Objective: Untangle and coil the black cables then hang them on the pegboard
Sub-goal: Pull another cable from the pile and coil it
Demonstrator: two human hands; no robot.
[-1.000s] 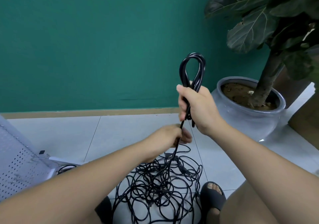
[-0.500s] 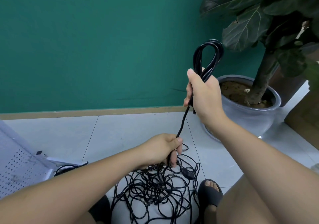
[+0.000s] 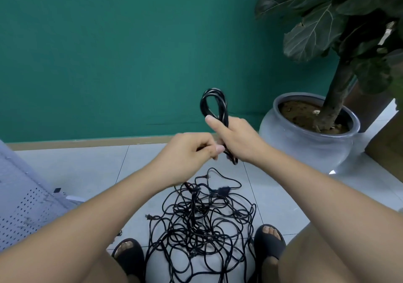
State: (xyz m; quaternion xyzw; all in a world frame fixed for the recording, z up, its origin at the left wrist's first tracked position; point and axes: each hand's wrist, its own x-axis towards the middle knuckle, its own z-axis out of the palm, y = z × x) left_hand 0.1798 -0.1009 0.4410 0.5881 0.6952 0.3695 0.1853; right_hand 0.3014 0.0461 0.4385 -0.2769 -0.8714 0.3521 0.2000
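Now R grip [image 3: 237,143] holds black cable [image 3: 214,104] in glossy loops; tangled pile [image 3: 196,214] below

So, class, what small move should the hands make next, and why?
Probably tuck the tail into the right hand as another loop: the left hand pinches it right beside the coil, and a large tangle lies on the floor.

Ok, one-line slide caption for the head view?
Right hand grips the coiled black cable; left hand pinches it lower down, above the tangled pile.
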